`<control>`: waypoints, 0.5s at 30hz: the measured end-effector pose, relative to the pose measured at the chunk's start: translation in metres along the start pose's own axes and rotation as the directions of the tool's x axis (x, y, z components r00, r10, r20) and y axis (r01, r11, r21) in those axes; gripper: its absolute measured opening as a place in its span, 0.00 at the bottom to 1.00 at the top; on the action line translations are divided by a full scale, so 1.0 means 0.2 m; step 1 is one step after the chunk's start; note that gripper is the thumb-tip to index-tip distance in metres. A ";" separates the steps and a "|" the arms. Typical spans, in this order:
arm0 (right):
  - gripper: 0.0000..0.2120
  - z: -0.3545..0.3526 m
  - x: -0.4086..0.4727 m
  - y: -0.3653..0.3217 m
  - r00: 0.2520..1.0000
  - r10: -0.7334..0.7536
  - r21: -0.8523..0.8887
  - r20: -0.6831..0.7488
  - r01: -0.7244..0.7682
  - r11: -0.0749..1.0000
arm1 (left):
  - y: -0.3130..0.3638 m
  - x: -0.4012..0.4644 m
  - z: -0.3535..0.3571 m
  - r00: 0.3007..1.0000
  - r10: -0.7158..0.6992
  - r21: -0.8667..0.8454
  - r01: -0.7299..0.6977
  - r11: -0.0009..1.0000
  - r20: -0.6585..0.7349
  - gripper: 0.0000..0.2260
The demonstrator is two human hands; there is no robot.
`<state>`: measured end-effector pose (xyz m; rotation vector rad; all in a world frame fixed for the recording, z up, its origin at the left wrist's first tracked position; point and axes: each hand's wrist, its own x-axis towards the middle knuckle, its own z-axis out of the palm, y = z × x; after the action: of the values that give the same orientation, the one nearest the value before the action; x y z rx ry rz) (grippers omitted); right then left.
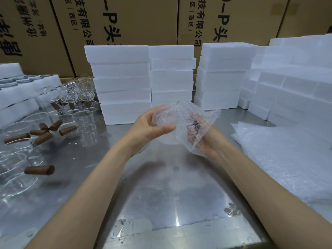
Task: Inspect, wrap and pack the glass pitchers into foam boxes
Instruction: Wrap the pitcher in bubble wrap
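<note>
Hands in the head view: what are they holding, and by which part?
Both hold one glass pitcher partly covered in bubble wrap. The left hand grips its bare end; the right hand cups the wrapped side from below.

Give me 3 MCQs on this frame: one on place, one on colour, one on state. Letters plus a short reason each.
1. Where does the stack of spare bubble wrap sheets lie on the steel table?
A. on the person's right
B. on the person's left
C. on top of the foam boxes

2. What colour are the handles of the unwrapped glass pitchers?
A. white
B. brown
C. blue

3. What state is the pitcher in the hands in?
A. bare glass
B. packed in a foam box
C. partly covered in bubble wrap

Answers:
1 A, the sheets lie right of both arms.
2 B, each handle is dark brown.
3 C, the left hand and right hand hold the wrapped pitcher above the table, in front of the foam boxes.
</note>
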<state>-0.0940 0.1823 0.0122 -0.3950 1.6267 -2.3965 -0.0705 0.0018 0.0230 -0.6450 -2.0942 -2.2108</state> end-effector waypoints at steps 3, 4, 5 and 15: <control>0.18 0.01 0.00 -0.01 0.993 0.004 -0.026 0.118 -0.001 1.000 | 0.00 0.00 0.00 0.999 -0.003 0.138 0.008 0.990 -0.035 0.32; 0.17 0.02 0.00 -0.02 0.983 0.010 -0.030 0.182 -0.005 1.000 | -0.01 0.00 0.00 1.000 -0.002 0.168 0.006 0.986 -0.024 0.32; 0.16 0.03 -0.01 -0.02 0.974 0.015 -0.026 0.227 -0.010 1.000 | -0.01 0.00 0.00 1.000 0.002 0.188 0.000 0.982 -0.008 0.31; 0.18 0.01 0.01 -0.01 0.956 0.049 0.015 0.289 -0.055 0.998 | 0.02 0.00 0.01 0.998 0.040 0.286 -0.049 0.957 0.038 0.28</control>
<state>-0.0943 0.1807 0.0145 -0.6556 1.4593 -2.1940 -0.0680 0.0035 0.0257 -0.6984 -2.3268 -1.8323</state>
